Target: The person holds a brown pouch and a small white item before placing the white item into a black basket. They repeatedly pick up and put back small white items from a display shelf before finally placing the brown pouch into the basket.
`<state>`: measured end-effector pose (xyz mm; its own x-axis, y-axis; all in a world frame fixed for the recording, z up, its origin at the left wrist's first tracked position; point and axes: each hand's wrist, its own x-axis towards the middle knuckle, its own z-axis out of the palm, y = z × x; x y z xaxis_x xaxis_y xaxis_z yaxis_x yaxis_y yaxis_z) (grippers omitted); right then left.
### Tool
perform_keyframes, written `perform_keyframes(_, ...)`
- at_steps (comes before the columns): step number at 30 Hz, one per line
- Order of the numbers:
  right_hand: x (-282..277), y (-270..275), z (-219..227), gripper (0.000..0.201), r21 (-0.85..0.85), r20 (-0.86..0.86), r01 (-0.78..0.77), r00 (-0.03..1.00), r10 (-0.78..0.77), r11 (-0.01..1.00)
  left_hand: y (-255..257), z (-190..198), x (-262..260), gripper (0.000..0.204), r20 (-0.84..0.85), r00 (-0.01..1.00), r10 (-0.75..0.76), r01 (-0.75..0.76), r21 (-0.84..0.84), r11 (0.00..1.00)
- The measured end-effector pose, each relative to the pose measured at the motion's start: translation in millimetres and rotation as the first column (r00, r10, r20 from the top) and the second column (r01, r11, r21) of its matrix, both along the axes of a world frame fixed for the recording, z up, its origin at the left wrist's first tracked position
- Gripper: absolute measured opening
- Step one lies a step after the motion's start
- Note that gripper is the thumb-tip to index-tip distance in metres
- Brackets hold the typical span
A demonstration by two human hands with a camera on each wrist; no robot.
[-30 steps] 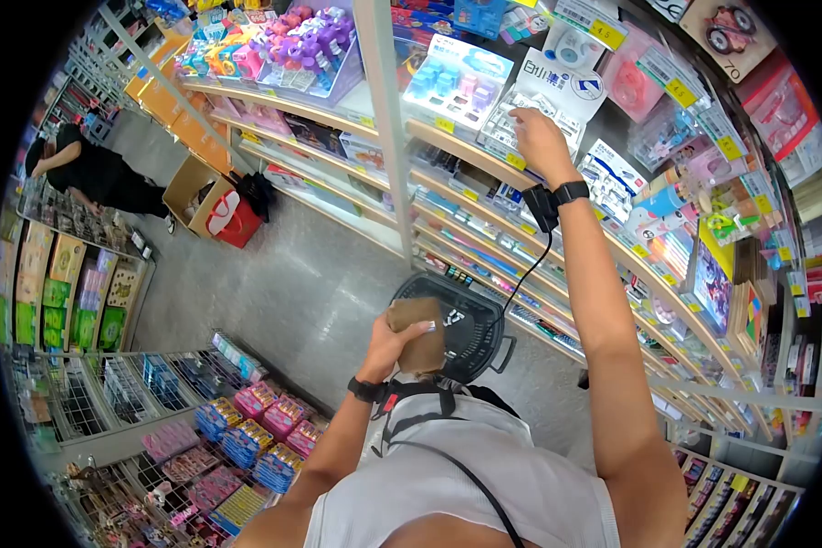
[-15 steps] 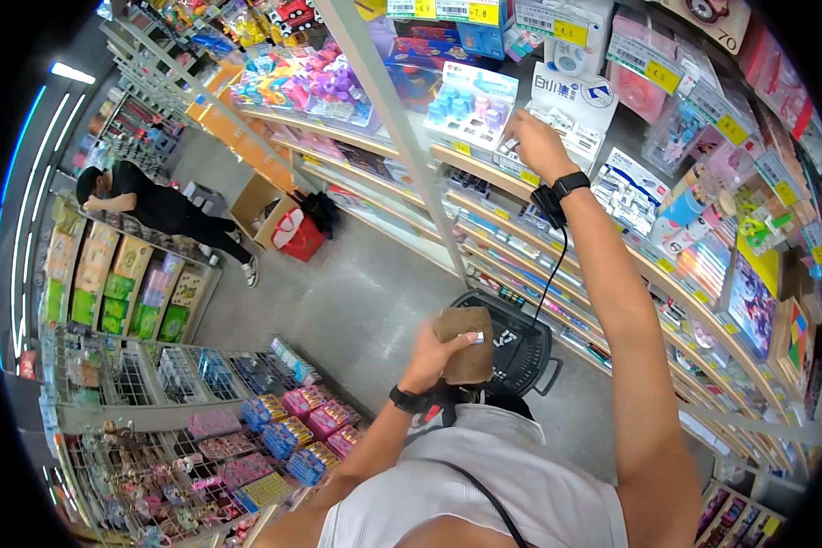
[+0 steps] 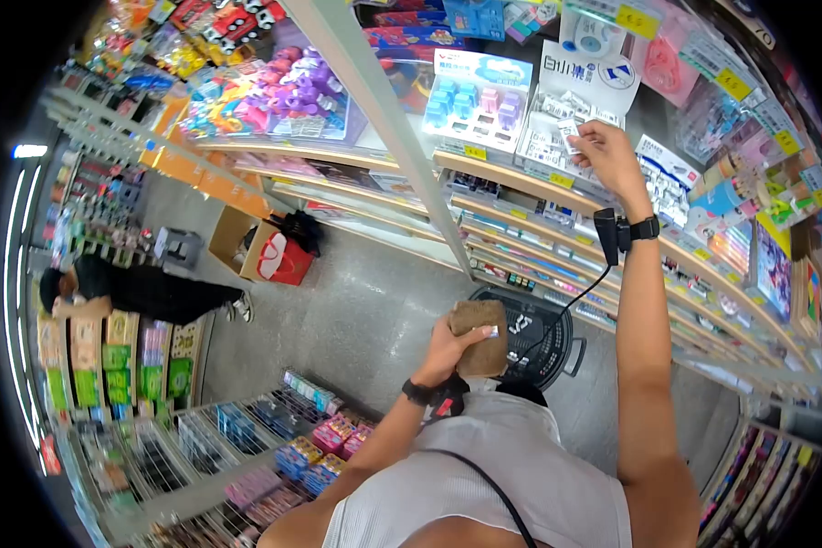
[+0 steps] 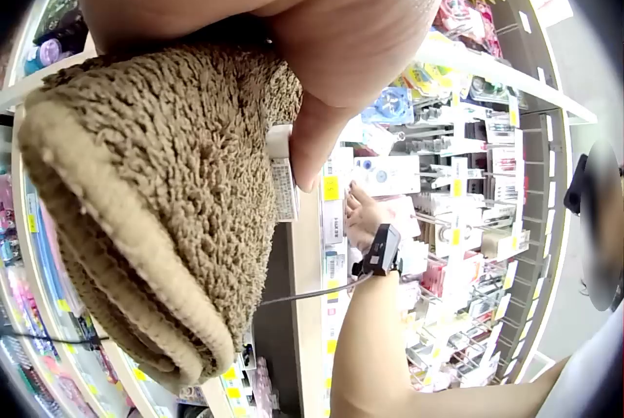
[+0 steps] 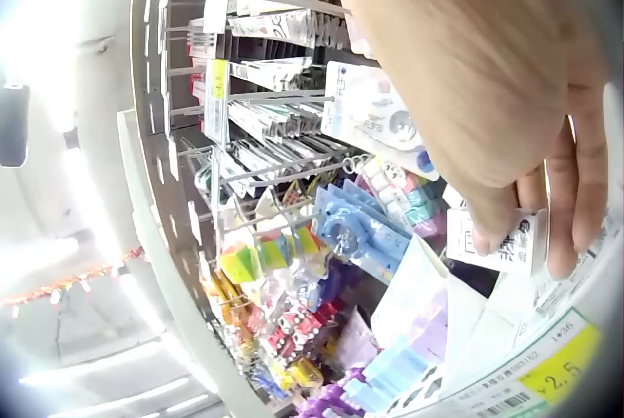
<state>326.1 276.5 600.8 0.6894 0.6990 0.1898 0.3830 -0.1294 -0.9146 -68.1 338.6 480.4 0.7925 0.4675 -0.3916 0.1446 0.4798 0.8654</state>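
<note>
My right hand [image 3: 614, 163] pinches a small white eraser [image 5: 495, 239] in a printed sleeve between thumb and fingers. It holds the eraser just above the front of a white display box [image 3: 590, 80], whose tray holds several similar white pieces. Lower down, my left hand [image 3: 443, 354] grips a folded brown towel [image 4: 185, 159] with a thick, fuzzy pile. Under the left thumb, a second small white block [image 4: 283, 182] with a barcode lies pressed against the towel. The left fingers are mostly hidden behind the towel.
A black basket [image 3: 546, 321] with a few white pieces stands on the floor below. Beside the display box is a box of blue and purple pieces [image 3: 473, 102]. A white post [image 3: 388, 114] divides the shelves. At left a person in black [image 3: 146, 290] stands near a carton [image 3: 231, 239].
My right hand, earlier reaching over the box's tray, has come back and now holds an eraser up. The left hand keeps its hold on the towel. The head view has shifted.
</note>
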Motion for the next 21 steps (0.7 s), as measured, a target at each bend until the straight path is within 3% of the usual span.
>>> perform_keyframes(3,-3.4,1.0,-7.2,0.025,-0.087,-0.030,0.136,0.990,-0.139,0.987,48.6,19.6,-3.3,0.043,-0.004,0.992,-0.129,0.128,-0.077,0.989)
perform_keyframes(5,-8.1,5.2,-4.2,0.027,-0.126,-0.015,0.203,0.978,-0.206,0.971,84.6,2.6,-9.4,0.043,0.000,0.983,-0.183,0.183,-0.043,0.982)
perform_keyframes(7,-12.1,5.4,-11.1,0.030,-0.043,-0.106,0.283,0.952,-0.286,0.958,114.2,-1.9,-12.4,0.043,-0.012,0.980,-0.198,0.198,-0.025,0.980)
perform_keyframes(10,-11.6,5.0,-13.4,0.030,-0.052,-0.046,0.351,0.934,-0.353,0.935,140.0,-4.7,-8.1,0.043,-0.013,0.981,-0.195,0.195,0.004,0.981)
perform_keyframes(13,-18.9,6.3,-10.2,0.030,-0.055,-0.015,0.397,0.917,-0.398,0.916,145.2,0.7,0.0,0.043,-0.013,0.981,-0.195,0.195,0.002,0.981)
perform_keyframes(21,-26.4,25.0,-0.6,0.031,-0.115,-0.027,0.310,0.949,-0.315,0.944,116.0,8.9,13.0,0.042,0.043,0.982,-0.185,0.186,-0.036,0.982)
